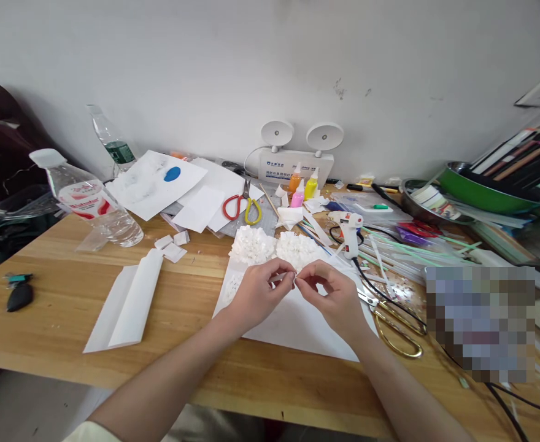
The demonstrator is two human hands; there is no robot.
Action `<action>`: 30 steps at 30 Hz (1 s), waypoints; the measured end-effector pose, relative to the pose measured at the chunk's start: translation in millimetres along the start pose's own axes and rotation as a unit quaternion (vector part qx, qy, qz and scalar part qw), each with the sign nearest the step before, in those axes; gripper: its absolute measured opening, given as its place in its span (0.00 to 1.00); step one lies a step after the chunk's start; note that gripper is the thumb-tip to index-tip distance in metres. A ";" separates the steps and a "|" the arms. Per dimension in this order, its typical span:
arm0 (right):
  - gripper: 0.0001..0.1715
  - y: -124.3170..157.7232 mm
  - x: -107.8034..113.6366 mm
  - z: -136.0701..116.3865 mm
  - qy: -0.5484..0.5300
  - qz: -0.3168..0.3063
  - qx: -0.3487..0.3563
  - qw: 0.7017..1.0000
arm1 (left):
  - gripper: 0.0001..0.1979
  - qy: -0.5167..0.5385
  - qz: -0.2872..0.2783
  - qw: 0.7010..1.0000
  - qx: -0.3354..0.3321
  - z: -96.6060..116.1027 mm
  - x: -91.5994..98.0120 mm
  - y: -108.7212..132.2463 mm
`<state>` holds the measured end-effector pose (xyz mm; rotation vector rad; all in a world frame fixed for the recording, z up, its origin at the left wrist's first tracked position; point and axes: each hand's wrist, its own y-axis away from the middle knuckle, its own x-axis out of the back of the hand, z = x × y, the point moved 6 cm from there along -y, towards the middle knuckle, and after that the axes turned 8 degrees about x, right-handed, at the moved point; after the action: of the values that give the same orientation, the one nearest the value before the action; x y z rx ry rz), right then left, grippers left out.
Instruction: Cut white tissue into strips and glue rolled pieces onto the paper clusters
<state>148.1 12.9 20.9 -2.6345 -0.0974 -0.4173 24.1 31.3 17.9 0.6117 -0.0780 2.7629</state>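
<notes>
Over a white sheet of paper (297, 328), my left hand (261, 291) and my right hand (333, 296) meet fingertip to fingertip. Both are closed in a pinch on a small white strip, seemingly paper (278, 278); the fingers cover most of it. Just beyond them, two heaps of crumpled white pieces (252, 244) lie side by side on the sheet's far part. Gold-handled scissors (396, 331) rest by my right wrist, their blades partly on the sheet. Behind the right hand stands a white glue gun (349, 233).
Left lie a folded white paper (129, 301), small white pieces (172, 248) and a water bottle (92, 205). Red-and-yellow-handled scissors (242, 205) rest on papers at the back. Paint bottles (298, 194) stand before an emergency light (293, 166). Strips, cables and a green bowl (486, 190) crowd the right.
</notes>
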 end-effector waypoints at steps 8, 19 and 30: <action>0.04 -0.9 -0.8 1.6 -0.004 -0.005 -0.009 1.000 | 0.09 -0.009 -0.018 1.000 -0.010 3.8 -0.6 0.5; 0.03 -0.2 4.2 -3.7 0.078 0.041 0.023 0.996 | 0.10 -0.002 0.008 1.000 -0.010 6.0 1.9 2.5; 0.01 1.6 7.7 -6.2 0.137 0.080 0.044 0.986 | 0.10 0.014 0.002 1.000 -0.015 7.4 1.0 2.2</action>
<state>153.9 8.6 27.8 -2.4508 0.1783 -0.6963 25.6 28.7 25.0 0.5666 -0.1139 2.7679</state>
